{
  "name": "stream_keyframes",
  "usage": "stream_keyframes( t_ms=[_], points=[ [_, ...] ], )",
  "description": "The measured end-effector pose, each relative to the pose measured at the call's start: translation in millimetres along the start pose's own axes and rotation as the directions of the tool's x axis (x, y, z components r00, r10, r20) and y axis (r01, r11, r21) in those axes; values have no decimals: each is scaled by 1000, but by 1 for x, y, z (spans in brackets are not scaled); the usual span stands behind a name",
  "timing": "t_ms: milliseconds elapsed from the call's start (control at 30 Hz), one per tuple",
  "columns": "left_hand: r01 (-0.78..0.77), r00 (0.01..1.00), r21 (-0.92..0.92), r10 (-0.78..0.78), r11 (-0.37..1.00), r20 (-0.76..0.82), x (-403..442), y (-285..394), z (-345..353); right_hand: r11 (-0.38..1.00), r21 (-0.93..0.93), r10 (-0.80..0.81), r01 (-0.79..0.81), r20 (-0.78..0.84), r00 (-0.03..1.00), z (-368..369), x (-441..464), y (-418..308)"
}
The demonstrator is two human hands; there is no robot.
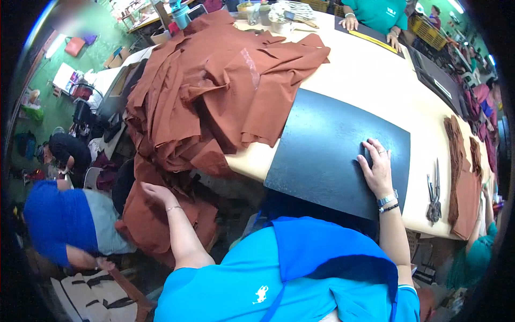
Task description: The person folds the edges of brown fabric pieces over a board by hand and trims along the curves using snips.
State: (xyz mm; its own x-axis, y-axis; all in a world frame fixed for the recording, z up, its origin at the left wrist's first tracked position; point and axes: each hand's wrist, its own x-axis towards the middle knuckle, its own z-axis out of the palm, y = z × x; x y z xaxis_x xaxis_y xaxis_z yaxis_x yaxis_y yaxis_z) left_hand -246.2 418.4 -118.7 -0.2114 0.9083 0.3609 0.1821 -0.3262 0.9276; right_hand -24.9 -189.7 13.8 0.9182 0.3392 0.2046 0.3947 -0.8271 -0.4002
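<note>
My right hand (378, 170) lies flat with spread fingers on a dark, smooth board (335, 155) at the front edge of the pale table. Low on the left, my left hand (157, 195) is beside brown fabric (155, 220) that hangs below the table edge; its fingers look extended and nothing shows in them. A large, crumpled heap of the same brown cloth (230, 96) covers the table's left part and reaches the board's upper left side.
Scissors (435, 193) and brown strips (460, 177) lie right on the table (370, 80). Across it, a co-worker's hands (350, 22) touch a yellow ruler (374, 42). Containers (257, 13) stand at the far edge. People in blue (61, 220) and green (472, 257) are at either side.
</note>
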Motion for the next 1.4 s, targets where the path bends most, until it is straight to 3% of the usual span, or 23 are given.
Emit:
stream_keyframes(
  t_ms=[33,100,167,233,267,333,367,400,500,600,667,733,800,867,933,967,1000,1067,1200,1267,1300,1333,1400],
  points=[
    [-219,976,-22,219,975,0,8,19,9,1000,-3,2,-2,-2,1000,0,1,0],
    [-453,883,-128,464,882,76,-9,124,39,1000,-23,10,-10,-10,1000,-1,1,-4],
    [-797,527,-206,820,568,222,-45,206,66,1000,-12,24,-24,-3,1000,-2,1,-5],
    [-820,227,-374,846,433,482,-98,258,92,1000,0,18,-18,-17,1000,-2,1,-4],
    [-876,125,-313,801,366,586,-127,269,105,1000,2,19,-19,-19,1000,-2,1,-4],
    [-924,154,-105,609,368,778,-181,262,132,1000,2,22,-22,-25,999,-3,0,-5],
    [-904,144,-45,404,424,904,-193,266,143,1000,8,18,-17,-33,999,-3,0,-5],
    [-893,123,-74,398,445,909,-196,252,164,1000,14,18,-18,-29,999,-2,0,-4],
    [-565,341,-184,431,804,836,-220,260,196,999,34,31,-30,-22,999,-4,0,-3],
    [-413,287,-405,538,816,792,-247,284,197,998,50,42,-41,-15,999,-4,0,-3],
    [-659,229,-345,615,668,755,-244,287,205,998,45,33,-33,-15,999,-4,1,0],
    [-845,394,-50,683,532,616,-228,284,221,999,38,32,-31,-19,999,-3,0,1],
    [-836,525,228,604,500,599,-200,250,255,999,37,27,-26,-22,999,-3,-1,2],
    [-840,398,149,406,521,822,-171,260,252,998,45,33,-32,-21,999,-7,0,-3],
    [-778,394,117,334,617,856,-151,269,263,997,58,47,-46,-16,999,-8,1,-2],
    [-731,461,88,395,676,794,-149,277,267,997,59,46,-46,-15,999,-8,2,-1],
    [-611,543,119,305,782,782,-144,286,275,997,59,47,-46,-9,999,-7,0,-1],
    [-484,569,-171,457,858,683,-132,308,297,996,73,52,-51,-12,999,-6,0,0],
    [-184,568,-654,623,734,539,-181,400,257,990,124,69,-65,-28,997,-7,0,0],
    [-95,289,-714,705,694,647,-232,441,173,936,351,84,-23,-160,984,-4,0,13],
    [-170,151,-811,828,560,540,-255,438,148,893,451,103,11,-229,968,-3,2,22],
    [-335,-40,-899,948,284,314,-272,428,130,829,558,183,32,-325,928,-3,2,34],
    [-260,-452,-958,861,124,234,-306,402,87,670,732,370,121,-471,801,-4,-2,54]
  ],
)
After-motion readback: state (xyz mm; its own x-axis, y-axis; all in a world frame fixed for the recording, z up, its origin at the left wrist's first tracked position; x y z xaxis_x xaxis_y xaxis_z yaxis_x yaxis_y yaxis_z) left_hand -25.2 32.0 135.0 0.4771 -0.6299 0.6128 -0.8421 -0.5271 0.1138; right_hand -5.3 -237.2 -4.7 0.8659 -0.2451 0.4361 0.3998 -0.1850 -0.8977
